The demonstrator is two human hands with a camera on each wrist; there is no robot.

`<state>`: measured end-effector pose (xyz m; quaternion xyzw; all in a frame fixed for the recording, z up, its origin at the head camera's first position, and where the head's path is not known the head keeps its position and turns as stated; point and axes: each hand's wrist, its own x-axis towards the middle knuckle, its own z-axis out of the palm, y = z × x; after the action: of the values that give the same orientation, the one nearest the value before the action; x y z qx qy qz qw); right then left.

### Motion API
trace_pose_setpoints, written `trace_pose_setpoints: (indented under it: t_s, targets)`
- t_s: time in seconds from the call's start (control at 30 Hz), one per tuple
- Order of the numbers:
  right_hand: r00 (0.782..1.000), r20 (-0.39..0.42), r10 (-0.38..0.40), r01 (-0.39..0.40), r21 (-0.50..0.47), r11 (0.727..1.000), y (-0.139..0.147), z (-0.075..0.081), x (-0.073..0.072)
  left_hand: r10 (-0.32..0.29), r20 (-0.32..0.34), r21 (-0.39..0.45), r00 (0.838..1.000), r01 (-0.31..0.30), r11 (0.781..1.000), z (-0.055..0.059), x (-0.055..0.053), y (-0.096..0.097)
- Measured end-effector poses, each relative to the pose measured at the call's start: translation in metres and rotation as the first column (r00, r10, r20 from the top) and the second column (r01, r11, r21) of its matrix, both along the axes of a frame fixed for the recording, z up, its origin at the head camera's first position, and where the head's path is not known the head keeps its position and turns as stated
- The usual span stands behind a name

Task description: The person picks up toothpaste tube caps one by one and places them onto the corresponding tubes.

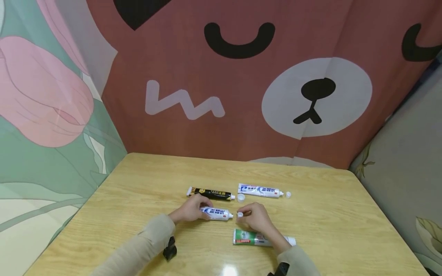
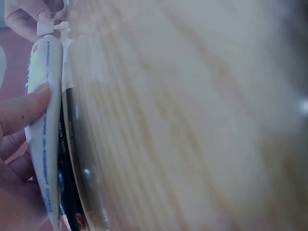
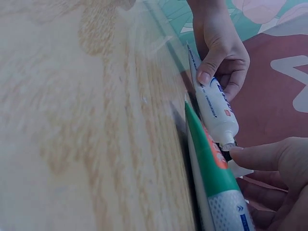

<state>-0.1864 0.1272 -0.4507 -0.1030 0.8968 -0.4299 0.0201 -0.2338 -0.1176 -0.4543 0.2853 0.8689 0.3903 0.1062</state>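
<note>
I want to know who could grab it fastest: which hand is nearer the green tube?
Right. The right hand is just beyond the green tube, its wrist crossing over it in the head view. The left hand is farther off to the left.

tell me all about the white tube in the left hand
The white toothpaste tube has blue lettering, a small red mark and a plastic-looking body tapering to a flat end. Its bare nozzle faces the white cap in the right hand across a gap. The left hand grips the body; whether the tube touches the table is unclear.
</note>
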Motion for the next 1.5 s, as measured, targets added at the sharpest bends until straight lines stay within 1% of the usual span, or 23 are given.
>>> trace_pose_setpoints:
  t_s: [0.17,0.4,0.63,0.87,1.13,1.33,1.5]
  targets:
    - [1.000,-0.013,0.020,-0.020,0.001,1.000,0.005,-0.004,0.006,-0.013,0.010,0.039,1.000,0.013,0.999,-0.002,0.006,0.003]
    - [0.999,0.006,0.048,-0.048,-0.021,0.999,0.010,-0.004,0.010,-0.009,0.000,0.059,1.000,0.009,0.998,-0.002,0.011,0.002]
    - [1.000,0.023,0.013,-0.012,-0.046,0.999,0.010,-0.003,0.013,-0.021,-0.003,0.094,1.000,0.021,0.995,-0.002,0.013,0.000]
    - [1.000,0.015,0.028,-0.026,-0.097,0.995,0.013,-0.001,0.013,-0.016,-0.012,0.096,1.000,0.017,0.995,0.000,0.011,0.000]
    - [0.997,-0.030,0.067,-0.070,-0.133,0.989,0.014,0.000,0.009,-0.010,-0.008,0.104,1.000,0.010,0.994,0.006,0.011,-0.002]
    - [0.996,-0.054,0.071,-0.078,-0.140,0.987,0.013,0.003,0.006,-0.017,-0.039,0.120,0.999,0.022,0.992,0.009,0.008,-0.003]
    - [0.996,-0.066,0.060,-0.070,-0.166,0.984,0.010,0.008,0.005,-0.017,-0.059,0.123,0.998,0.024,0.992,0.015,0.006,-0.003]
